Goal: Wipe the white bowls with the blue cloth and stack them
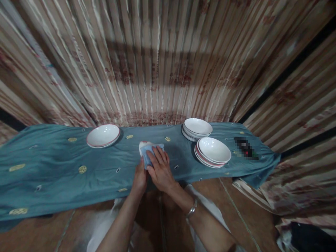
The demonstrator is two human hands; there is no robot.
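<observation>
Near the middle of the table, my left hand (pixel 140 176) grips the near edge of a white plate (pixel 142 144) with a red mark by its rim. A light blue cloth (pixel 147 161) lies across most of the plate and hides it. My right hand (pixel 160 168) presses the cloth against the plate, its fingers bent over the fabric. To the left rests a white plate with a red rim (pixel 103 135), apparently stacked on another. On the right stand two stacks of white plates, one at the back (pixel 197 126) and one nearer the front (pixel 214 150).
A teal tablecloth (pixel 102 178) with yellow pineapple prints covers the long table. At its right end lies a blurred dark object (pixel 245 147). Pleated patterned curtains (pixel 157 70) hang close behind and to the right. Below the front edge is a brown tiled floor (pixel 149 224).
</observation>
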